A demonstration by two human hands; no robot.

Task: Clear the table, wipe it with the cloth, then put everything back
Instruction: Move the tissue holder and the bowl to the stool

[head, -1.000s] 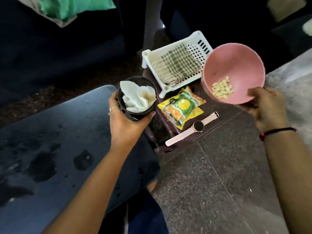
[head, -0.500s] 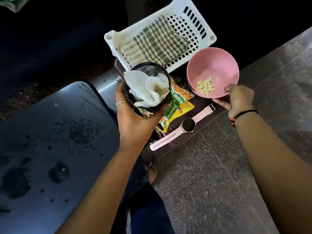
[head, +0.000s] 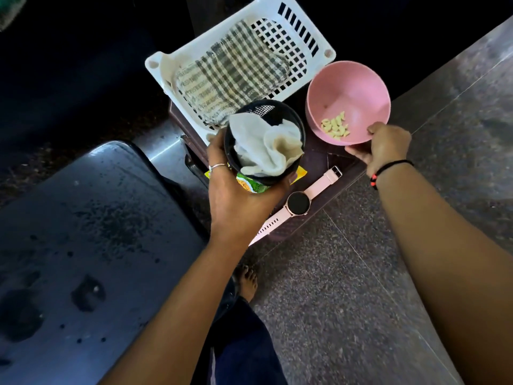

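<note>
My left hand [head: 238,201] grips a black mesh cup [head: 288,112] stuffed with white tissue [head: 266,148], held just above a yellow-green snack packet [head: 249,186] on the small brown stool [head: 319,159]. My right hand [head: 383,147] pinches the near rim of a pink bowl [head: 349,93] holding several pale seeds [head: 336,126]; the bowl sits low over the stool's right end. A checked cloth [head: 230,73] lies in a white basket [head: 305,18] behind. A pink watch [head: 298,204] lies on the stool's front edge. The dark wet table [head: 83,245] is at the left.
Speckled stone floor [head: 347,287] spreads right of the stool, with a raised stone ledge [head: 458,79] at the far right. My bare foot [head: 248,279] stands between the table and the stool. Dark furniture fills the background.
Both hands have moved toward the stool. The black cup went from beside the table to above the snack packet, and the pink bowl has come down to the stool's right end.
</note>
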